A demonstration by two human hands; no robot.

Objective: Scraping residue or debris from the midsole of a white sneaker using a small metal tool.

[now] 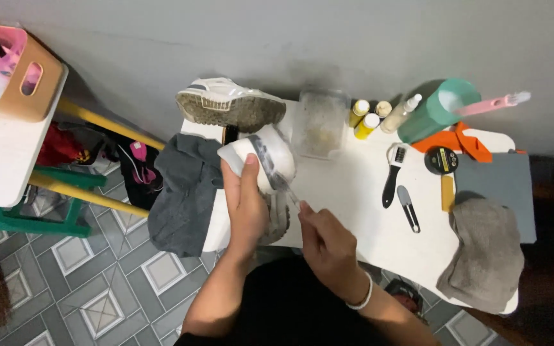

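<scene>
A white sneaker [265,160] was held up over the left part of the white table [360,211], near its front edge, its sole turned away toward the wall. The left hand [246,205] was wrapped around it from below, fingers closed on the upper and the thumb pressed against the toe end. The right hand [328,247] was closed on the handle of a clear-handled brush [280,179], whose head lay against the side of the shoe.

To do this well, the left hand's hold probably needed to stay firm so the shoe did not twist under the strokes, and the brush should work along the sole edge rather than across the soft upper.

Just beyond, the second sneaker [229,102] lay on its side at the back left corner, dirty sole facing the camera. A dark grey cloth [184,192] hung over the left edge. A clear plastic tub [320,125] stood at the back middle, close to the working hands and likely the easiest thing to knock. Small yellow bottles [363,118] and a teal cup [440,109] with a pink brush [492,102] stood along the back edge. Nearer the right lay a black-handled brush [392,173], a small scraper [408,208], a round black tin [442,160], an orange cloth [460,141], a grey mat [501,186] and a crumpled beige towel [485,253] at the right front corner.
</scene>
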